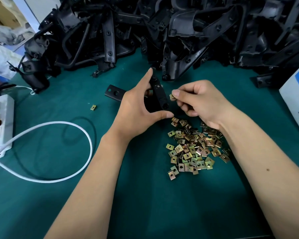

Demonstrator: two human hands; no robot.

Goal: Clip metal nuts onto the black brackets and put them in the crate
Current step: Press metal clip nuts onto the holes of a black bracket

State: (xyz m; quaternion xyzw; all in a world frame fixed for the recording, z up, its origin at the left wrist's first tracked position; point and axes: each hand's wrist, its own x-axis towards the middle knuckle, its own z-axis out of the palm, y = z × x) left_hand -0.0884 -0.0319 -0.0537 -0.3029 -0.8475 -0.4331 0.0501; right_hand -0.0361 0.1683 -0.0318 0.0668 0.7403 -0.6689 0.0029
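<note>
Here, the left hand [136, 107] grips a black bracket [160, 96] upright above the green surface [145, 195], fingers curled round it. The right hand [200, 102] pinches one metal nut [172, 97] just beside the bracket's edge. The loose nuts [193, 147] lie heaped under the right wrist, with the bracket pile [162, 28] behind.

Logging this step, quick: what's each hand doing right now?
Left hand: grips a black bracket.
Right hand: pinches one metal clip nut.
</note>
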